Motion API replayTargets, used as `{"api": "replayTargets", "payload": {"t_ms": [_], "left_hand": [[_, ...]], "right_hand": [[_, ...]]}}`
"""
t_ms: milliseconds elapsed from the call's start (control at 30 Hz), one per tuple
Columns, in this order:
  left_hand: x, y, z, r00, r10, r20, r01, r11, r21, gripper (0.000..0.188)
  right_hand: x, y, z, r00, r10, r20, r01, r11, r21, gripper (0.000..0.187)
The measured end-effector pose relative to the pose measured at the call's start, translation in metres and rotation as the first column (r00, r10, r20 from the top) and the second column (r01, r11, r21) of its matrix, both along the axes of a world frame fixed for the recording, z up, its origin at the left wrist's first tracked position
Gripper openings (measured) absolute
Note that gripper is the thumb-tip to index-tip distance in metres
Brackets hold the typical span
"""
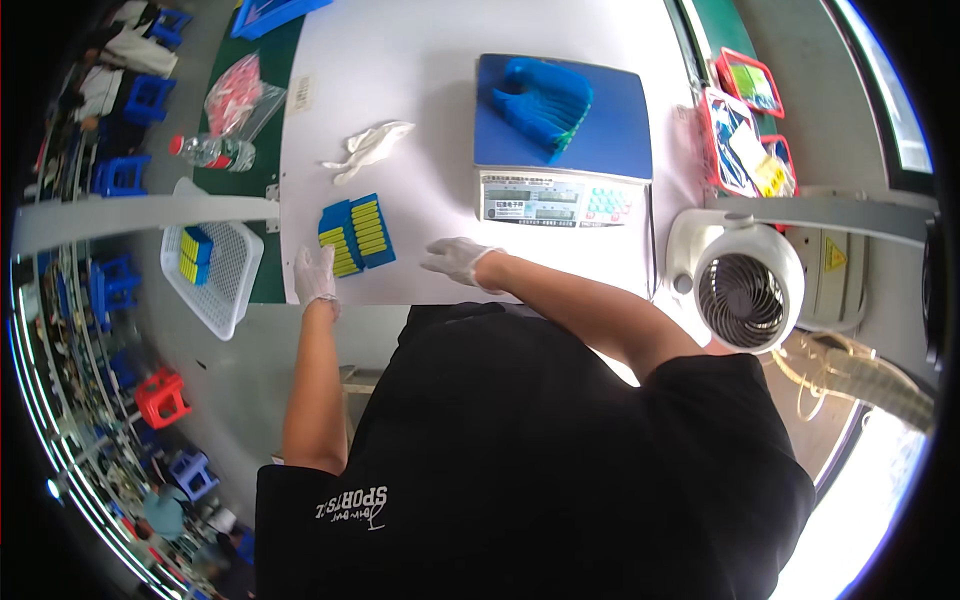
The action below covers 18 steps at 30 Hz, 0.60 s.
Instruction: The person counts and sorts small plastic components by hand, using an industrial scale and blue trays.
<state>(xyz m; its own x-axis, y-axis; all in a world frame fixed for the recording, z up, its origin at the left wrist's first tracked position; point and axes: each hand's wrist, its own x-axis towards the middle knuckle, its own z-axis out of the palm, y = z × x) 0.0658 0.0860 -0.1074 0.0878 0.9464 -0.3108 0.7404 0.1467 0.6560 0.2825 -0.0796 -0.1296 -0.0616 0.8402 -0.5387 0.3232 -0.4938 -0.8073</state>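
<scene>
Two groups of small blue pieces with yellow faces [370, 235] lie side by side on the white table. My left hand [316, 278], in a thin whitish glove, is at the near left corner of these pieces. Its fingers point forward and look apart, with nothing seen in them. My right hand [460, 261], gloved too, hovers or rests just right of the pieces, its fingers stretched toward them; nothing is in it. On the blue plate of a weighing scale [630, 120] sits a fanned row of blue pieces [545, 100] with green at one edge.
A crumpled white glove [370, 148] lies beyond the pieces. Off the left edge is a white basket [245, 285] with more blue-and-yellow pieces. A bottle [215, 153] and a pink-filled bag [235, 95] lie at left. At right stand a white fan [745, 285] and red baskets [712, 150].
</scene>
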Motion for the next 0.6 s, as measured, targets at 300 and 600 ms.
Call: {"api": "replayTargets", "payload": {"t_ms": [300, 600], "left_hand": [[-0.007, 0.026, -0.059, 0.976, 0.057, 0.209, 0.000, 0.964, -0.265, 0.046], [0.025, 0.023, -0.037, 0.965, 0.261, 0.036, -0.211, 0.847, -0.488, 0.049]], "right_hand": [[-0.047, 0.097, -0.006, 0.911, -0.407, -0.062, 0.404, 0.913, -0.051, 0.041], [-0.057, 0.114, -0.024, 0.425, -0.711, -0.561, 0.661, 0.667, -0.344, 0.034]]}}
